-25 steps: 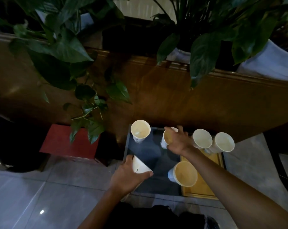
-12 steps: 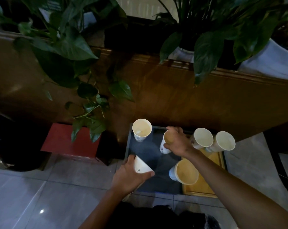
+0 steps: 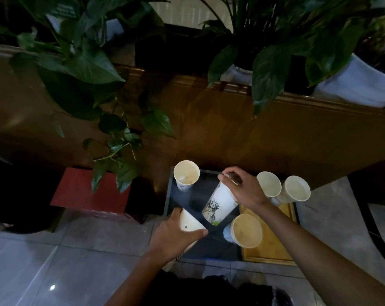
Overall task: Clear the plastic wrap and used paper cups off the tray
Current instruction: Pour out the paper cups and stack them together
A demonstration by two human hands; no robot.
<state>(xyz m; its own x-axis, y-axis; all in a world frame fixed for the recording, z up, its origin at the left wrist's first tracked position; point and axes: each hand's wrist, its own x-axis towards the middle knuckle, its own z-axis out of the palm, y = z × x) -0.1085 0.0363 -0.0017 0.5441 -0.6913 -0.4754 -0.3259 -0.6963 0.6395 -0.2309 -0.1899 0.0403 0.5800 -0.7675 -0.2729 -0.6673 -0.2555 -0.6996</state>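
**Q:** What was hard to make out from where you sat?

**A:** The scene was dim. I couldn't find any plastic wrap. A dark heap at the bottom edge (image 3: 211, 290) was cut off, and I couldn't tell what it was. The right hand (image 3: 245, 191) hid the rim of the printed cup (image 3: 220, 203) it gripped, so I couldn't see inside that one.

**Q:** And the hands themselves?

**A:** The right hand's fingers curled over the top of the printed cup, holding it tilted above the dark tray (image 3: 187, 195), with something green just under its base. The left hand (image 3: 176, 235) was wrapped around a white cup (image 3: 190, 221) at the tray's near left corner; its mouth was hidden too.

**Q:** The other cups?

**A:** One stood upright at the tray's far left corner (image 3: 186, 174), with a pale smear inside. Another, lined tan (image 3: 245, 230), stood at the near right, overlapping a wooden board (image 3: 273, 246). Two more (image 3: 268, 183) (image 3: 297, 188) stood side by side at the far right, seemingly empty.
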